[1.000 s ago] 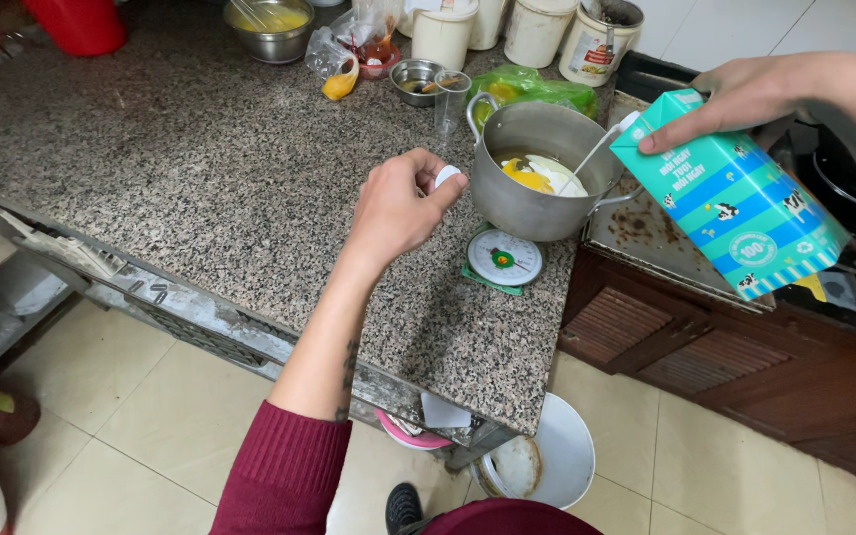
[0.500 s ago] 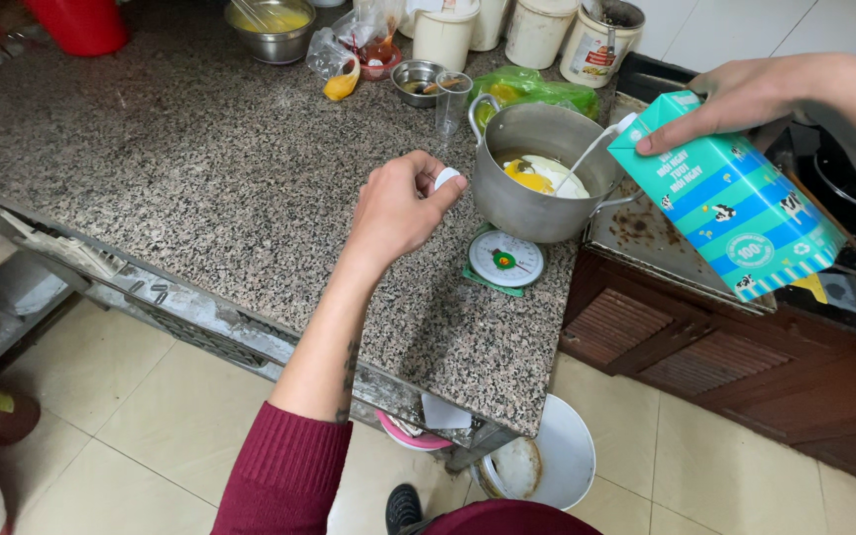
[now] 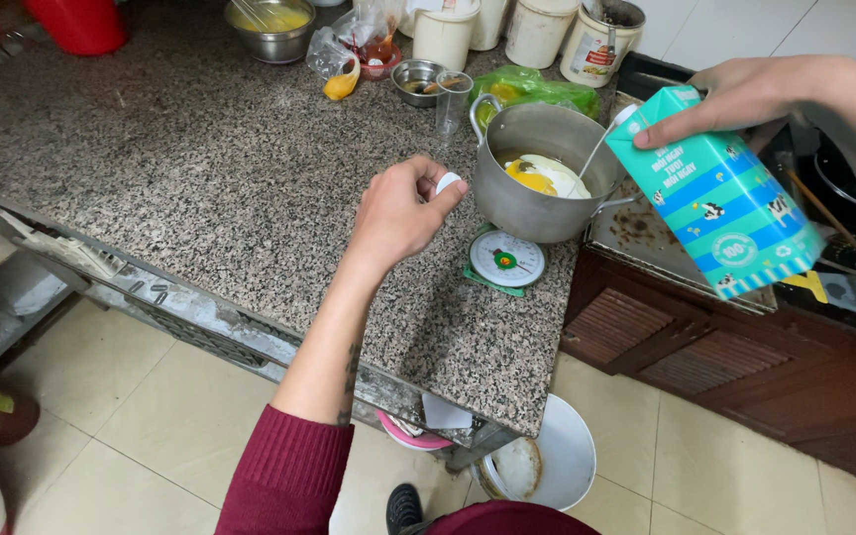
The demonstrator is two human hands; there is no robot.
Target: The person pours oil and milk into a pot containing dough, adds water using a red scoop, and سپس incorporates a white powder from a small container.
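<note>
Head view: tilted blue milk carton point(image 3: 715, 193) streams into steel pot point(image 3: 537, 168).

The small white cap point(image 3: 447, 182) is mostly hidden between the left hand point(image 3: 398, 213) fingers. The pot point(image 3: 539, 173) covers most of the kitchen scale point(image 3: 505, 263). The right hand point(image 3: 735, 99) forearm leaves the picture's right edge. Upper jars are cropped.

Left hand point(image 3: 400, 210) curled closed, right hand point(image 3: 735, 99) gripping, arm raised
</note>
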